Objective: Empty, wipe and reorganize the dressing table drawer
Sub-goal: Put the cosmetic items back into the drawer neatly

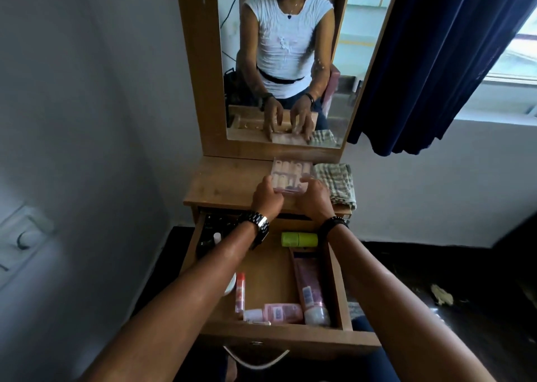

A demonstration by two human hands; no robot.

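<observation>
Both hands hold a clear compartment box (292, 176) on the tabletop (226, 184), the left hand (267, 197) gripping its near-left corner, the right hand (315, 197) its near-right edge. The box lies just beyond the fingers, its long axis seemingly running away from them. The open drawer (270, 268) sits beneath the wrists, bottles inside.

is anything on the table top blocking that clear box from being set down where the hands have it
Nothing visible does. Both the left hand and right hand hold the clear box on the table top. The checked cloth lies right beside it, not under it.
</observation>
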